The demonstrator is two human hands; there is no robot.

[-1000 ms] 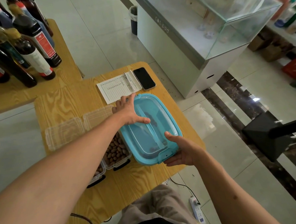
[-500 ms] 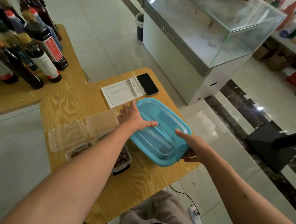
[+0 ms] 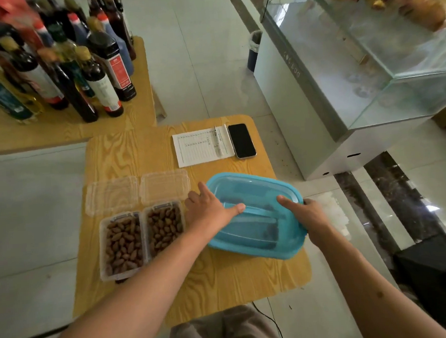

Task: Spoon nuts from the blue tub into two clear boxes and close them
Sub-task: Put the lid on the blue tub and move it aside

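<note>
Nuts (image 3: 122,244) fill both clear boxes (image 3: 165,226), which stand side by side near the table's (image 3: 223,281) left edge, each with its hinged lid (image 3: 112,194) laid open flat toward the far side. So the spooning looks done, judged from how full they are; closing both boxes is what remains. No spoon shows in this view.

The blue tub (image 3: 256,216) sits at the table's right edge, lid on, its near right corner at or slightly past that edge. The left hand (image 3: 210,208) lies on the tub's left side, fingers spread and thumb stretched flat across the lid. The right hand (image 3: 301,212) holds the tub's right rim, forefinger on top of the lid and the other fingers curled round the edge. Whether the lid is fully snapped down cannot be told.

Room is tight on the right: beyond the tub is only floor, so any push that way risks tipping it off. The near part of the table is bare and offers space. At the far right corner lie a printed sheet (image 3: 202,148) and a phone (image 3: 242,140), well apart from the tub. The open lids reach close to the table's left edge, so folding them over needs care.
</note>
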